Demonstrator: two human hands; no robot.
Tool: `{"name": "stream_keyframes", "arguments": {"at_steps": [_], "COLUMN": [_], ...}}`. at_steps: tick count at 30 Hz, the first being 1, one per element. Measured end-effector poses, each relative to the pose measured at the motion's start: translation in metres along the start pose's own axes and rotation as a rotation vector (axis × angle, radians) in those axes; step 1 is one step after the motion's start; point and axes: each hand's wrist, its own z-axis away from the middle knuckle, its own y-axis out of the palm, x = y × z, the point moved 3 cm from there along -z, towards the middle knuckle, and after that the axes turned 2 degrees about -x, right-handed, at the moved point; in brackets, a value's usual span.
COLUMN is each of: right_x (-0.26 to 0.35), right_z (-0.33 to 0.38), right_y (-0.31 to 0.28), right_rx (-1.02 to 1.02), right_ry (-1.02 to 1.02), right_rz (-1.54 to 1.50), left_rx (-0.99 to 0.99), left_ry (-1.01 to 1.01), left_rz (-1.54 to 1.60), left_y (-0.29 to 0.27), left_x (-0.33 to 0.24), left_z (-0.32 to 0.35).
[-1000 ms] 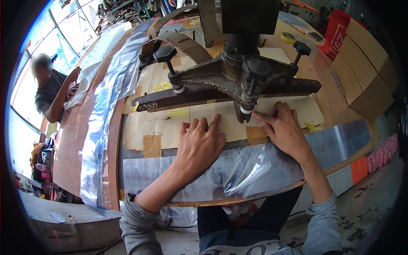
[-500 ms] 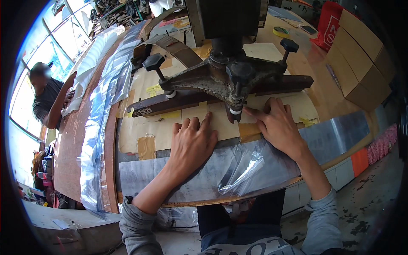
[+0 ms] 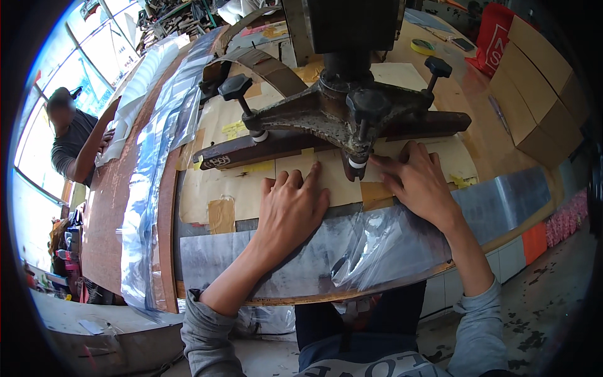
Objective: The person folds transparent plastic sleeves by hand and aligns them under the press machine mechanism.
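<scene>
My left hand (image 3: 294,210) lies flat, fingers together, on a cream paper sheet (image 3: 251,188) and on the clear plastic film (image 3: 370,242) over the worktable. My right hand (image 3: 418,182) presses flat on the same sheet just right of the foot (image 3: 357,164) of a dark metal machine head (image 3: 342,113). The machine's arms with black knobs (image 3: 235,88) span above a dark wooden bar (image 3: 251,151). Both hands hold nothing.
A grey metal strip (image 3: 509,195) runs along the table's front edge. Cardboard boxes (image 3: 540,81) and a red bag (image 3: 493,38) stand at the right. Another person (image 3: 72,138) leans on the table at the far left, beside long plastic sheeting (image 3: 147,169). A tape roll (image 3: 422,46) lies at the back.
The view has tilted so the machine sits higher in the picture. Both hands stay flat on the paper, shifted only slightly under the machine foot.
</scene>
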Motion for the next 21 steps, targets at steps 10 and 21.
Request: {"name": "stream_keyframes", "arguments": {"at_steps": [10,21], "right_x": [-0.001,-0.002], "right_z": [-0.003,-0.004], "right_y": [0.003,0.008], "right_rx": [-0.049,-0.119], "right_ry": [-0.004,-0.032], "right_rz": [0.071,0.086], "left_rx": [-0.002,0.009], "left_ry": [0.003,0.086], "left_rz": [0.019,0.014], "left_y": [0.000,-0.008], "left_x": [0.002,-0.008], "left_z": [-0.004,0.002]}}
